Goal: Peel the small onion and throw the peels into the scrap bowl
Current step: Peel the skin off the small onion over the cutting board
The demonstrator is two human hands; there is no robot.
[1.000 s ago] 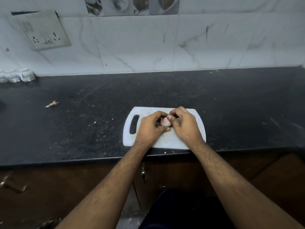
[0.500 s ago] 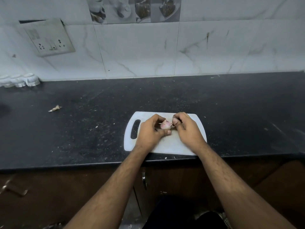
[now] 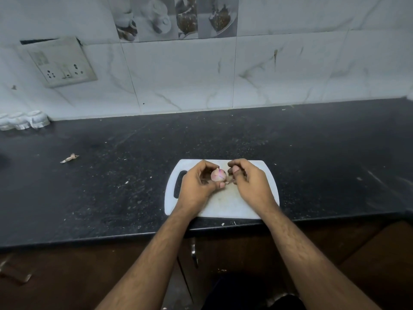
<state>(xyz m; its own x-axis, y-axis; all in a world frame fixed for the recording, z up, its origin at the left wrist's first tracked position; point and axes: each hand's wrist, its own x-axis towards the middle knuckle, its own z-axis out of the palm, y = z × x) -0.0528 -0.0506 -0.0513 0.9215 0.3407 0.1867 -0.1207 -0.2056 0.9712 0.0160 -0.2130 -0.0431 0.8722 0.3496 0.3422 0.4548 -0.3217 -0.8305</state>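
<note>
A small pale onion [image 3: 218, 175] with a pink-purple patch sits between the fingertips of my left hand [image 3: 197, 186], just above a white cutting board [image 3: 225, 205]. My right hand [image 3: 249, 182] is a short gap to the right of the onion, fingers curled and pinched together near a small scrap of peel [image 3: 228, 182]; whether it grips that scrap is unclear. No scrap bowl shows in the head view.
The board lies at the front edge of a black counter [image 3: 111, 186]. A loose bit of peel [image 3: 69, 158] lies far left on it. A white moulded holder [image 3: 23, 120] stands at the back left under a wall socket [image 3: 62, 63]. Brown cabinets are below.
My right hand has drawn away from the onion to the right, opening a gap. More of the pale, pink-streaked onion is exposed in my left hand.
</note>
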